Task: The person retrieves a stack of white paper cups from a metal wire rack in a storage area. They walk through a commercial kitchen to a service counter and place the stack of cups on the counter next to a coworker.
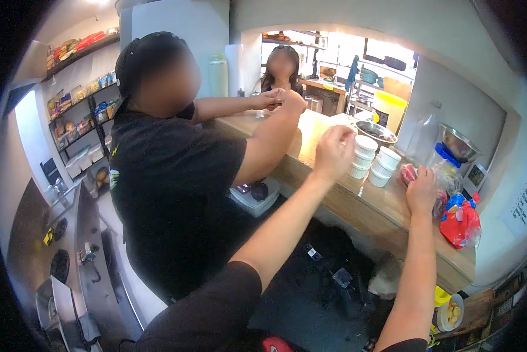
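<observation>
My left hand (pixel 335 152) is raised beside a stack of white ramekins (pixel 364 156) on the wooden counter; its fingers are bent, and whether it touches the stack is unclear. A second stack of white ramekins (pixel 384 166) stands just to the right. My right hand (pixel 422 191) reaches over the counter at clear plastic bags, one with a red item (pixel 408 174) inside; its fingertips are partly hidden, so a grip cannot be told. Close to its right lies a red plastic package (pixel 460 224) with a blue part.
A co-worker (pixel 171 154) in black stands close at left, arms over the counter (pixel 351 193). Another person (pixel 283 70) is beyond the opening. Behind the ramekins is a metal bowl (pixel 375 132); another metal bowl (pixel 459 143) sits atop a blue-lidded container. A lidded plastic tub (pixel 256 200) is below.
</observation>
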The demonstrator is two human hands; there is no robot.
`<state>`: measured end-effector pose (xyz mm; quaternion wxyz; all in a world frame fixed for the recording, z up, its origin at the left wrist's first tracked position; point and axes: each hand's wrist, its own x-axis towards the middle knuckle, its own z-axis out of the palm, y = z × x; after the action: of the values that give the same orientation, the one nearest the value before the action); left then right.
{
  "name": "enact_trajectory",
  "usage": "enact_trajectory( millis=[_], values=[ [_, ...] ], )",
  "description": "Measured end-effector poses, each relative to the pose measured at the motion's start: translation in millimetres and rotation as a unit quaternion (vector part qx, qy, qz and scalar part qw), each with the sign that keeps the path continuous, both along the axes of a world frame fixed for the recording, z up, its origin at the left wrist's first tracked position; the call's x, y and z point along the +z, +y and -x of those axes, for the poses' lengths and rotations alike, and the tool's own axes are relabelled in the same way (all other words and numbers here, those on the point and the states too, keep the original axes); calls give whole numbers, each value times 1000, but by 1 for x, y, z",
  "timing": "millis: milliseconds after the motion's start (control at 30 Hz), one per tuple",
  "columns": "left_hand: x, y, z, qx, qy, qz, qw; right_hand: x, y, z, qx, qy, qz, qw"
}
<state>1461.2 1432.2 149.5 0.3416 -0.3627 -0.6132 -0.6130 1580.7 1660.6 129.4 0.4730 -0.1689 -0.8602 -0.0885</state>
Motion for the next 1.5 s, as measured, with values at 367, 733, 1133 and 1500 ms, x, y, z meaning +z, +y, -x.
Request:
enact_trajectory(
  millis=[367, 733, 1133, 1500],
  values=[
    [-29, 1, 80, 33, -193, 330, 923, -9, 5, 4, 75, -115, 47, 989],
    [-32, 7, 92, -32, -238, 216, 946, -8, 13, -1, 13, -152, 140, 978],
    [-39, 9, 103, 1, -211, 210, 955, -9, 16, 3, -4, -160, 155, 975],
    [-36, 6, 96, -14, -227, 208, 951, -8, 16, 3, -6, -169, 152, 974]
  ],
)
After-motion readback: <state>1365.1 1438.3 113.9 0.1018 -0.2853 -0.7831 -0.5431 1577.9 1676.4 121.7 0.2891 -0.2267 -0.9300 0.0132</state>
